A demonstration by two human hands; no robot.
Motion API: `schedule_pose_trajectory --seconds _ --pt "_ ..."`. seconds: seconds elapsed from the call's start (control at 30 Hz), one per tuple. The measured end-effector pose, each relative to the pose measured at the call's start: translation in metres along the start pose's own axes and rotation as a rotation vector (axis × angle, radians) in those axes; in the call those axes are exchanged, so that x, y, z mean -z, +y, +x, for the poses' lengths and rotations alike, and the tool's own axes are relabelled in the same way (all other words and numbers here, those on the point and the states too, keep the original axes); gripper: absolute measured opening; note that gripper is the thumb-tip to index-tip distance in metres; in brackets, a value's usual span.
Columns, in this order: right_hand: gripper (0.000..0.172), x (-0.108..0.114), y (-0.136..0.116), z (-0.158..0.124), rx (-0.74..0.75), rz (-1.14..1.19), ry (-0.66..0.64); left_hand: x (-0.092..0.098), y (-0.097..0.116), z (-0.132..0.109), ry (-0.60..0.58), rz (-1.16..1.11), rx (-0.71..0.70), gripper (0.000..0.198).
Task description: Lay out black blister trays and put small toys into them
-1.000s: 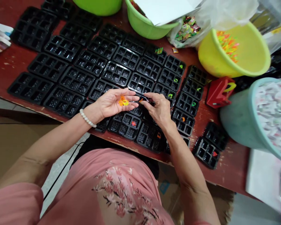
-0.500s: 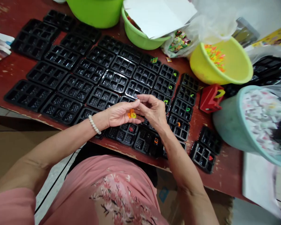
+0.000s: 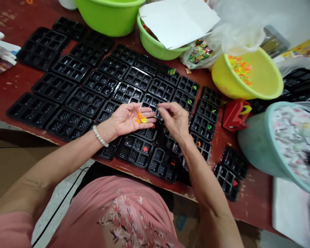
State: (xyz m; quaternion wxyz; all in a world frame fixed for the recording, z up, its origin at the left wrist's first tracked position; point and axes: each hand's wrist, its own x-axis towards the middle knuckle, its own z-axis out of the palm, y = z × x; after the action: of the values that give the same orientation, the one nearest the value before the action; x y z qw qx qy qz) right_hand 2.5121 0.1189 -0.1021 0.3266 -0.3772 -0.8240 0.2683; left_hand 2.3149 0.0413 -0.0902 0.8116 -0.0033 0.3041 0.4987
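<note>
My left hand (image 3: pixel 130 119) is palm up with its fingers stretched out, bearing several small orange and yellow plastic pieces (image 3: pixel 141 119) that look like little rings or toys. Close by its fingertips, my right hand (image 3: pixel 174 120) has thumb and forefinger pinched; whatever is between them is too small to make out. Both hands are above rows of black compartment trays (image 3: pixel 127 93). Some trays have a single coloured piece in one pocket, such as a red piece (image 3: pixel 145 148) in the tray below my left hand and a green piece (image 3: pixel 189 102) farther right.
Behind the trays stand a green basin (image 3: pixel 110 20), a smaller green bowl (image 3: pixel 155 46) under white card (image 3: pixel 181 20), and a bag of wrapped sweets (image 3: pixel 200 51). To the right are a yellow bowl (image 3: pixel 268 75), a red box (image 3: pixel 234 117) and a pale blue bucket (image 3: pixel 255 137) of white packets.
My hands have drawn apart slightly. My left palm has opened flatter, showing more of the orange and yellow pieces, and my right fingers have come away from it. The view has shifted a little.
</note>
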Motion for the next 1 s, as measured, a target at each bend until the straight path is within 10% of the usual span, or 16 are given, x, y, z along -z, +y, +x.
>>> schedule_pose_trajectory --seconds 0.13,0.4,0.63,0.83,1.0 --pt "0.015 -0.011 -0.033 -0.023 0.205 0.036 -0.168 -0.006 -0.008 0.005 -0.031 -0.037 0.026 0.037" --pt "0.009 -0.005 -0.027 -0.023 0.113 0.098 -0.073 -0.007 -0.014 0.006 -0.033 0.068 -0.021 0.032" --pt "0.027 0.008 0.029 0.041 -0.281 0.223 0.063 -0.019 -0.002 0.014 0.156 0.121 -0.110 0.020" --pt "0.012 0.017 0.093 0.099 -0.205 -0.184 0.098 -0.027 0.017 0.020 0.188 0.012 -0.092 0.022" --pt "0.017 0.014 0.072 0.087 -0.082 -0.131 0.086 -0.025 0.025 0.025 0.145 0.043 -0.109 0.038"
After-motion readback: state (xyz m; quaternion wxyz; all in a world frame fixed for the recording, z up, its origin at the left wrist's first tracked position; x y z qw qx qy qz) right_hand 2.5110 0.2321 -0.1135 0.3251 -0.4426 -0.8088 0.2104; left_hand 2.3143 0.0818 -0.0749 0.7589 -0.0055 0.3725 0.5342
